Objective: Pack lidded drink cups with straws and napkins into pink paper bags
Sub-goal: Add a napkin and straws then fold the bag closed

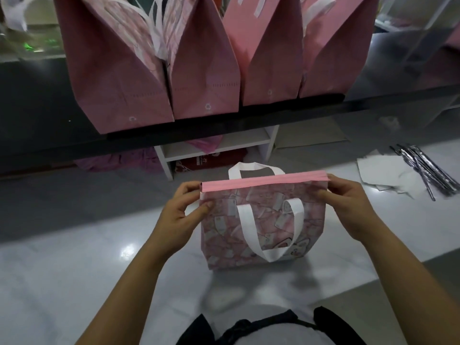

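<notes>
Pale glossy surface (pixel 74 282) in low light, running back under a dark counter (pixel 37 108).

Patterned pink bag (pixel 261 225) stands upright near the middle of the surface, just in front of the person. Its mouth is turned over into a plain pink band (pixel 263 181) along the whole top edge. The near face carries a print of pale cards, with a cartoon figure toward the lower right corner. One white handle (pixel 270 235) hangs down the near face; the rear handle (pixel 254 168) rises behind the band. Contents hidden; no cup in view.

Left hand (pixel 179 215) pinches the left end of the band, thumb on the near face, fingers curled round the corner. Right hand (pixel 348 207) does the same at the right end. Both grips are closed on the paper and hold nothing else.

Judgement: closing step for this bag, with the fold being set. The next move probably calls for an even press along the band so the crease holds. The bag should stay upright so whatever is inside does not tip.

Outward: toward the right edge of the surface lie loose white napkins (pixel 388 173), with silver-wrapped straws (pixel 428 168) beside and partly over them. Four pink bags (pixel 199 70) stand in a row at the counter's near edge. A white shelf unit (pixel 219 148) sits beneath the counter.
</notes>
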A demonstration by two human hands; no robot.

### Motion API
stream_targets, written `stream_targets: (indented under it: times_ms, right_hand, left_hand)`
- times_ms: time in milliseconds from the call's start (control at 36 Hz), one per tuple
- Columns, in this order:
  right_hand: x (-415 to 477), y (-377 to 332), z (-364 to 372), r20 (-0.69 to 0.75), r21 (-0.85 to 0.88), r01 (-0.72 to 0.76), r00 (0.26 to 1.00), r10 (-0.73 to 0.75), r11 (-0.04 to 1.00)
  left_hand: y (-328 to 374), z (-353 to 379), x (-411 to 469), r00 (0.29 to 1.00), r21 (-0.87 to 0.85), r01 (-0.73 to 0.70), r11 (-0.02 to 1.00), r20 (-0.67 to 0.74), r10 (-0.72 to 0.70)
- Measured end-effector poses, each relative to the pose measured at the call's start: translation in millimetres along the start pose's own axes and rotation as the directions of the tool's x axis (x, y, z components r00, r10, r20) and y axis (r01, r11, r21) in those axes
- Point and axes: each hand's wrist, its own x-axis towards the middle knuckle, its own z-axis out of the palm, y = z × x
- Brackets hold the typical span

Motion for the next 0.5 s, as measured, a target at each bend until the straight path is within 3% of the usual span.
stream_targets:
  times_ms: [194,361,500]
  right_hand:
    - [-5.4,1.7,-6.7,0.083,0.096,-0.027,0.996,0.019,0.995]
    - [-2.4,-2.0,8.9,-0.156,0.069,0.03,0.988,-0.019,0.997]
    - [-2.7,0.1,20.4,-0.267,0.092,0.046,0.963,-0.02,0.995]
  left_hand:
    - [0.7,6.0,5.1,0.987,-0.087,-0.045,0.995,-0.159,0.03]
    - [-0.1,6.3,10.8,0.972,-0.098,-0.064,0.993,-0.231,0.04]
    - [0.4,4.7,13.3,0.981,-0.21,-0.026,0.977,-0.195,-0.016]
